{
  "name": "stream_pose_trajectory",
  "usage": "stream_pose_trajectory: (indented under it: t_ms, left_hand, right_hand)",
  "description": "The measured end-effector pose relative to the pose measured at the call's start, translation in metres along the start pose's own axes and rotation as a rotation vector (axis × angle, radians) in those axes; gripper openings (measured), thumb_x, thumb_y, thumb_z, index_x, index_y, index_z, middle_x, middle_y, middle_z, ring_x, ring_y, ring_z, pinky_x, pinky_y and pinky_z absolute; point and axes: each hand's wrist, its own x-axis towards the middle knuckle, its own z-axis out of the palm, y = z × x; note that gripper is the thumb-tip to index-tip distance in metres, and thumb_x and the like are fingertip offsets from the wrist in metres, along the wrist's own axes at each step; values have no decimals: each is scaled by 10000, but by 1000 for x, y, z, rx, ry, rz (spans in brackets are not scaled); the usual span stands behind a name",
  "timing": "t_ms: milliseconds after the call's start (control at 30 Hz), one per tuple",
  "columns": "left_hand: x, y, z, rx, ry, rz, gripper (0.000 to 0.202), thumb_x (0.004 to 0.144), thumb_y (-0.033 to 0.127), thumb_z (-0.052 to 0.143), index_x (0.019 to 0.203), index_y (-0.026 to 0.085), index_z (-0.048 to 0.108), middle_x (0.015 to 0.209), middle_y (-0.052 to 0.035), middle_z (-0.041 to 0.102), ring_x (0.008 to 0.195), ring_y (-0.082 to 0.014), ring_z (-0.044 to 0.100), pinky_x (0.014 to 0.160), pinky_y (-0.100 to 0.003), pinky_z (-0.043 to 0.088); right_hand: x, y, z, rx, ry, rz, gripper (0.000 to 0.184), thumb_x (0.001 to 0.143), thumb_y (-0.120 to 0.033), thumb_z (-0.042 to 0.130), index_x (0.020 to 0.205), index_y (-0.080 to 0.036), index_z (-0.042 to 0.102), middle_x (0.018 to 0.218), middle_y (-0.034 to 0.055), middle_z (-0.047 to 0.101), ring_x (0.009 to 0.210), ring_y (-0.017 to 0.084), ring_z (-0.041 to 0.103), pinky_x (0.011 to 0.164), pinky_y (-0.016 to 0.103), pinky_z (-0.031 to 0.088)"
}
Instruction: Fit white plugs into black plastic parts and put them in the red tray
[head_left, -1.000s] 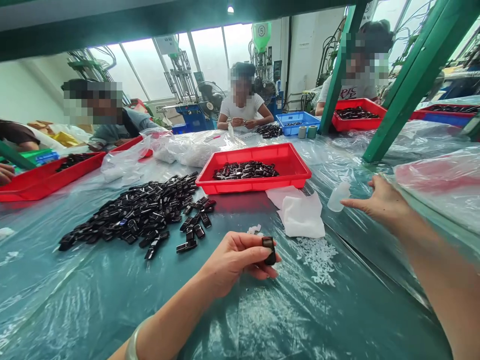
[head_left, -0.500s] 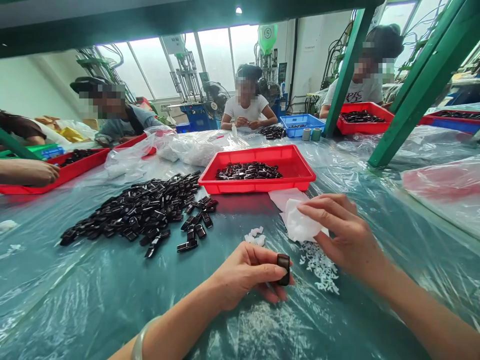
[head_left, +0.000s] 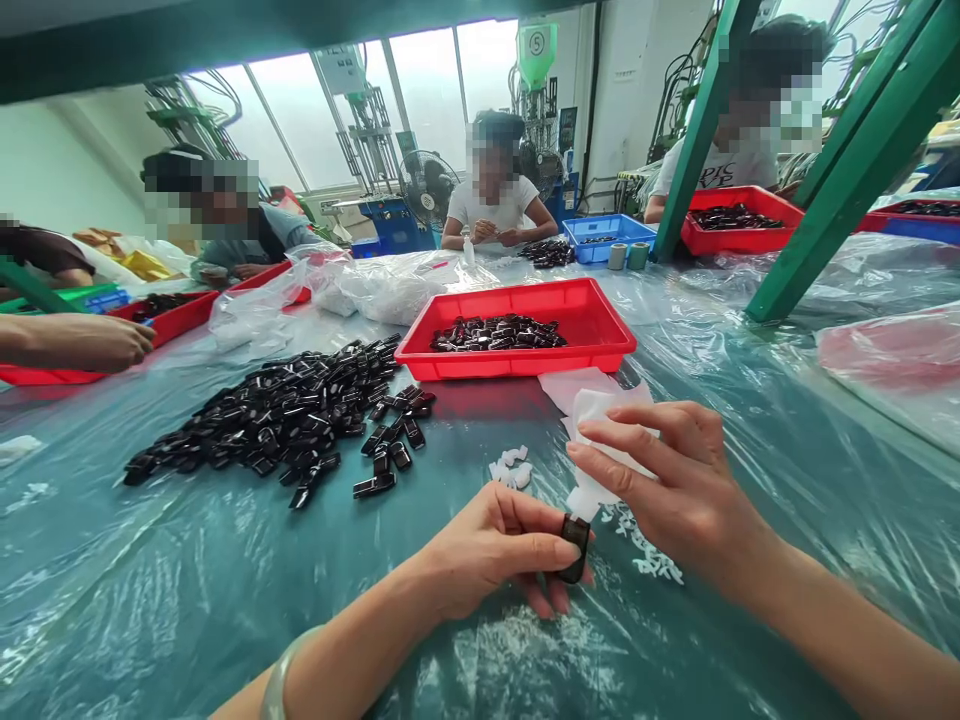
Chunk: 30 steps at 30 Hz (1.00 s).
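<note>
Small glossy black rectangular plastic-looking part (head_left: 574,550) sits pinched between thumb and fingers of left hand (head_left: 487,550), right hand (head_left: 686,480) gripping white translucent bottle (head_left: 589,496) at its top end; probably light, stiff, slick, scratch-prone, so hold low by the long edges.

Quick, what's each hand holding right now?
Left hand: closed on a black piece.
Right hand: holding a white thing; exactly what, I cannot tell.

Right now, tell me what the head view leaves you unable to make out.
In the head view:
Black part: partly covered by the left hand.
White sheet: partly behind the right hand.
Co-worker's forearm: cut off by the left edge.
Blue tray: contents too small to identify.
</note>
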Motion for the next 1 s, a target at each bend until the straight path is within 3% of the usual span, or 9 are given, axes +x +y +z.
stream_pose_trajectory:
  t_ms: [700,1000]
  left_hand:
    - [-2,4,1,42,16,0,235,669,314,711,739,90,726,693,-86,697,456,-97,595,412,-158,471]
    - [0,2,1,71,-3,-5,216,681,305,700,720,95,731,613,-50,660,438,-80,574,421,-153,476]
  right_hand:
    - [1,4,-2,80,28,-6,226,870,-89,480,949,-238,631,975,22,690,1003,215,560,827,384,367]
    - [-4,2,0,74,-22,-37,209,874,-102,490,1015,-215,597,1056,36,671,1053,234,537,858,434,336]
